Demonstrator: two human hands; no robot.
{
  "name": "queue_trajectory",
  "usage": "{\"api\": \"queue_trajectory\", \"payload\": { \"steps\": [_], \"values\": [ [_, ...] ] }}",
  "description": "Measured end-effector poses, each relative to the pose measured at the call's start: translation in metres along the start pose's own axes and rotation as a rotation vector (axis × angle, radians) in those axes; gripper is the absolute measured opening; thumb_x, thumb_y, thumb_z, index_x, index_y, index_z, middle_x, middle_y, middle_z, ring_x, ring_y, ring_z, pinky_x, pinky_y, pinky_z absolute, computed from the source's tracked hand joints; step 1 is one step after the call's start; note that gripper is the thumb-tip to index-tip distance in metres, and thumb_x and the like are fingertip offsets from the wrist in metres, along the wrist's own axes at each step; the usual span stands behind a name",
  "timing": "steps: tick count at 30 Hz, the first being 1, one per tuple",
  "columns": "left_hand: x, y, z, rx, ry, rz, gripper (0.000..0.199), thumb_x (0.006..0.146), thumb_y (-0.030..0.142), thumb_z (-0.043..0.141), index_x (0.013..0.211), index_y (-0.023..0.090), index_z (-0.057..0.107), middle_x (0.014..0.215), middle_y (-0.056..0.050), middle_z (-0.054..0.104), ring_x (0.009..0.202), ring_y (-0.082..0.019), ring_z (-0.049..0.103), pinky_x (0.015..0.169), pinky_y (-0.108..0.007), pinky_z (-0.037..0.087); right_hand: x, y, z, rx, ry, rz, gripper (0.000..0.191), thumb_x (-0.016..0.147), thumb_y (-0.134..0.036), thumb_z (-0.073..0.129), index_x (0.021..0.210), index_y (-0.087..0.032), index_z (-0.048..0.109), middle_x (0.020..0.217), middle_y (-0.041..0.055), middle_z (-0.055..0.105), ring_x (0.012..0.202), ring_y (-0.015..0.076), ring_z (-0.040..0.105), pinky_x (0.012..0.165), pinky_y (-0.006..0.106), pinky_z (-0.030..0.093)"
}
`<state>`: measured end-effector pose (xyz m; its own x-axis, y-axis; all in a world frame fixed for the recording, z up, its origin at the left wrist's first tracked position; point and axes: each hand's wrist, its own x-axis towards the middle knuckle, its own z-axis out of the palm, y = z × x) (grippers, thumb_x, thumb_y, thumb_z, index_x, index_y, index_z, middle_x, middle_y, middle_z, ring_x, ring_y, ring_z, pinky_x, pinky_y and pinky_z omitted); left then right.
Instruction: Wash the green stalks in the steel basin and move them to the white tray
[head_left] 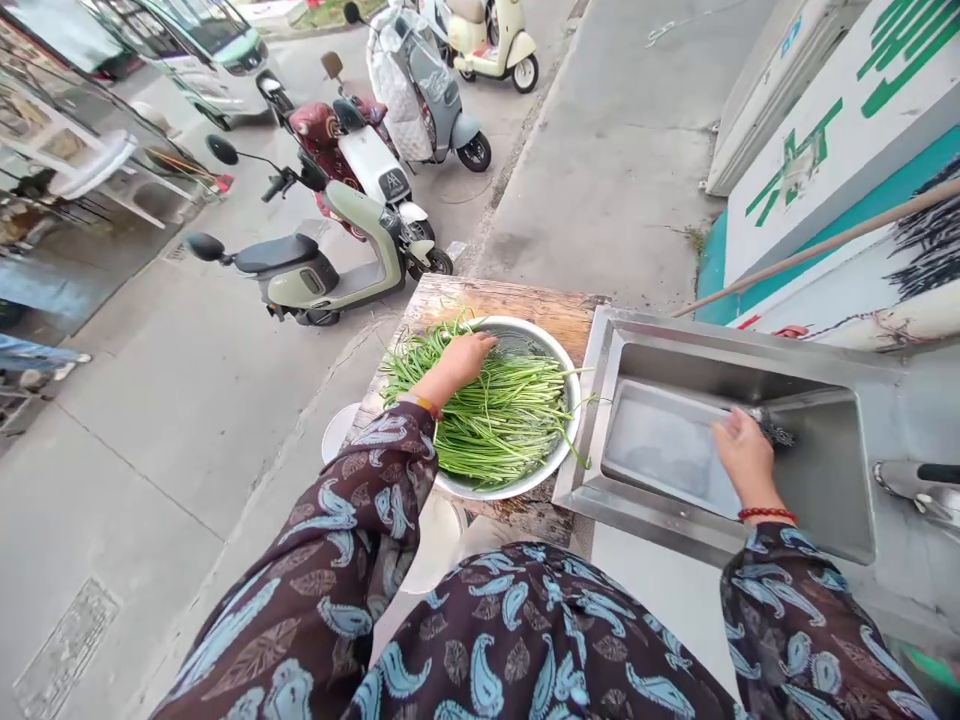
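A round metal basin [551, 345] holds a thick heap of long green garlic chives [502, 420], with leafy ends to the left and pale stalks to the right. My left hand [463, 360] lies over the back of the heap, its fingers closed among the chives; the fingertips are partly hidden. Over the steel sink [817, 500], my right hand [745, 460] is closed with fingers curled together, and what they hold, if anything, cannot be made out. Just behind it is a dark, shiny tangled thing [780, 432]. A pale flat surface [660, 435] fills the sink's left part.
The basin stands on a worn wooden tabletop [517, 295] against the sink. A faucet [911, 480] is at the right. A white bucket [435, 550] sits below the table. Parked scooters [330, 270] stand beyond, and a long pole [825, 245] slants by the wall.
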<state>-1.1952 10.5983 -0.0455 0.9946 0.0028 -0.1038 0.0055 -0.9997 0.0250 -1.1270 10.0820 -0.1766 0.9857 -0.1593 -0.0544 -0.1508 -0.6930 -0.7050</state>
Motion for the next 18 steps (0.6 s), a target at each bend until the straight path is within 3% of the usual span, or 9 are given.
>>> {"api": "queue_trajectory", "payload": {
  "steps": [4, 8, 10, 14, 18],
  "values": [
    [0.029, -0.015, 0.007, 0.046, -0.108, 0.112, 0.041, 0.091, 0.011, 0.048, 0.123, 0.021, 0.072, 0.122, -0.014, 0.071, 0.122, -0.028, 0.058, 0.109, -0.043, 0.039, -0.045, -0.12, 0.023, 0.095, -0.096, -0.438, 0.051, 0.091, -0.035, 0.052, 0.139, -0.019, 0.059, 0.133, 0.0136, 0.069, 0.116, 0.0268, 0.068, 0.111, 0.049, 0.048],
    [0.037, -0.024, 0.01, 0.032, -0.122, 0.111, 0.028, 0.086, 0.011, 0.052, 0.092, 0.014, 0.079, 0.096, -0.019, 0.074, 0.113, -0.032, 0.061, 0.11, -0.048, 0.035, -0.085, -0.22, 0.081, -0.038, -0.331, -0.903, 0.05, 0.096, -0.02, 0.046, 0.146, -0.017, 0.055, 0.149, 0.0134, 0.057, 0.139, 0.0284, 0.052, 0.119, 0.049, 0.039],
    [0.036, -0.032, 0.001, 0.031, -0.098, 0.1, 0.024, 0.085, 0.012, 0.054, 0.088, 0.013, 0.078, 0.096, -0.019, 0.074, 0.111, -0.033, 0.062, 0.107, -0.048, 0.038, -0.092, -0.246, 0.111, -0.161, -0.38, -0.938, 0.052, 0.095, -0.011, 0.043, 0.146, -0.014, 0.055, 0.15, 0.016, 0.056, 0.14, 0.0303, 0.049, 0.119, 0.051, 0.036],
    [0.036, -0.041, -0.029, -0.137, 0.051, 0.04, 0.029, 0.093, 0.025, 0.048, 0.099, 0.015, 0.075, 0.095, -0.013, 0.074, 0.093, -0.027, 0.066, 0.087, -0.039, 0.049, -0.096, -0.264, 0.145, -0.332, -0.387, -0.74, 0.044, 0.1, -0.011, 0.037, 0.129, -0.013, 0.07, 0.128, 0.0176, 0.07, 0.117, 0.0309, 0.062, 0.106, 0.05, 0.044],
    [0.046, -0.01, -0.035, -0.435, 0.127, 0.246, 0.031, 0.093, 0.026, 0.044, 0.092, 0.014, 0.073, 0.075, -0.004, 0.068, 0.073, -0.018, 0.062, 0.076, -0.03, 0.05, -0.12, -0.287, 0.154, -0.183, -0.307, -0.766, 0.042, 0.105, -0.021, 0.036, 0.124, -0.022, 0.074, 0.121, 0.0103, 0.073, 0.112, 0.0285, 0.063, 0.102, 0.045, 0.046]
  ]
}}
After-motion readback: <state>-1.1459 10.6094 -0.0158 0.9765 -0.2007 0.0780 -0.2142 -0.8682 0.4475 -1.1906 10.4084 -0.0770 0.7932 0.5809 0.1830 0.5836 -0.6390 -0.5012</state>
